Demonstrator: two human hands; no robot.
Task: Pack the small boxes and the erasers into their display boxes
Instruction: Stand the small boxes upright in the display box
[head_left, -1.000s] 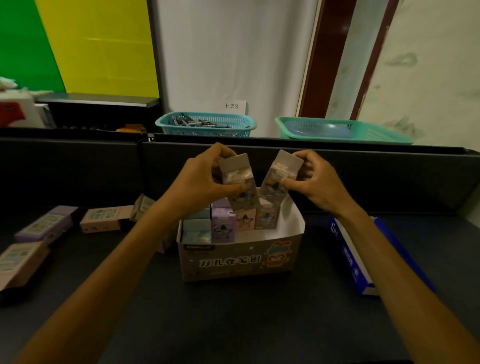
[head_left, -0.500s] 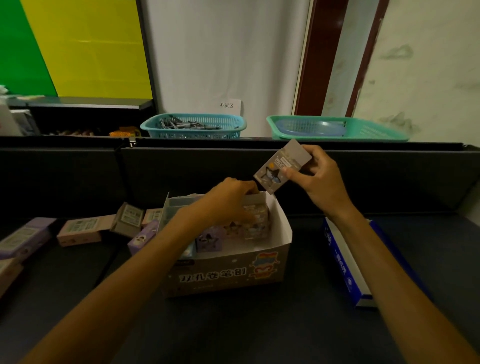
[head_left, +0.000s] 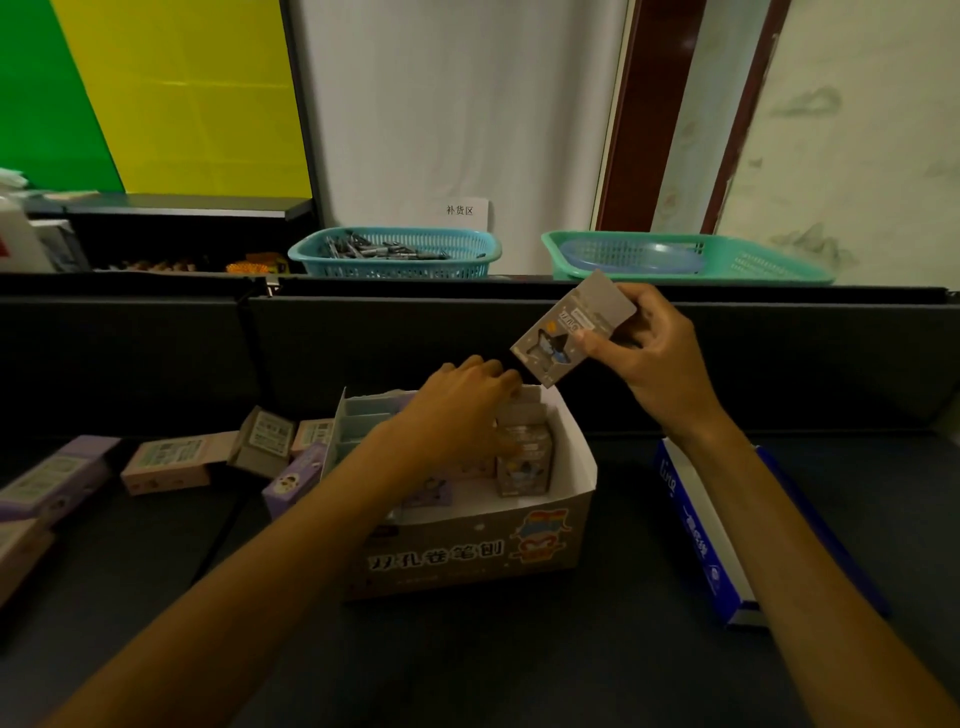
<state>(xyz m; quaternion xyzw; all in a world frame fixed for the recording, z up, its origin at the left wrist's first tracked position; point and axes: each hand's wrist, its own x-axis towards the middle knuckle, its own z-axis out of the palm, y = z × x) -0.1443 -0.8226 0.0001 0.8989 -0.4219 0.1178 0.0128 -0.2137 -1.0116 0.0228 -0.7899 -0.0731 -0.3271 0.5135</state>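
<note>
Left hand (head_left: 462, 410) reaches into white printed cardboard display box (head_left: 467, 551), fingers curled on grey small carton (head_left: 522, 457) being seated in right row. Right hand (head_left: 649, 353) pinches second grey cartoon-printed carton (head_left: 571, 332) above box. Step: filling row. Next likely: lower held carton upright into gap beside it.

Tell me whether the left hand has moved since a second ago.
Yes. The left hand has gone down into the display box, pressing a small grey box in; before, it held one above the rim.

Head view, forward and down, seemingly close
</note>
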